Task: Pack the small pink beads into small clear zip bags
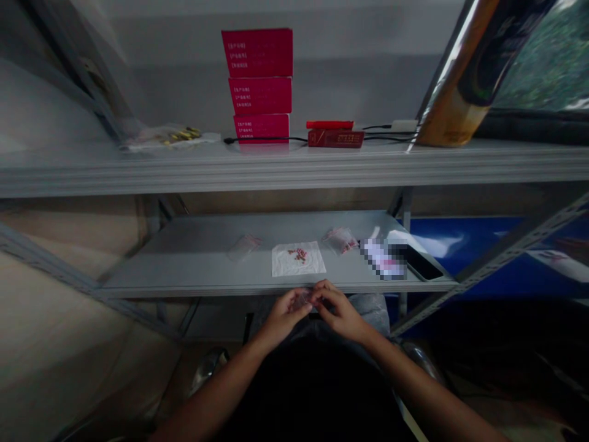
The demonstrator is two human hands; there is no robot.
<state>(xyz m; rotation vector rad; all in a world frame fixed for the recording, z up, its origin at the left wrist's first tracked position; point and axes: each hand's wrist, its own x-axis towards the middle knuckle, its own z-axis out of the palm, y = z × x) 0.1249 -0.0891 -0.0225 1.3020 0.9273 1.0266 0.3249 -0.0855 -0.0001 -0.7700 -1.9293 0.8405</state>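
Observation:
Just in front of the lower shelf's edge, my left hand (286, 312) and my right hand (339, 312) meet above my lap. Between their fingers is a small clear plastic bag (302, 299), gripped from both sides; its contents are hard to make out. Beyond them a white sheet (283, 263) lies on the shelf. Small reddish-brown pieces (300, 254) are heaped loosely on it. To its left lies a clear plastic bag (245, 247), looking flat. On the right is another clear bag (341, 239) with reddish pieces inside.
The grey lower shelf (184, 258) also carries a phone (421, 264) at its right end. Overhead, the upper shelf (193, 172) juts out. On it are stacked magenta boxes (261, 95), a dark red box (335, 138), a cable (271, 139) and a bag of brass-coloured pieces (177, 136).

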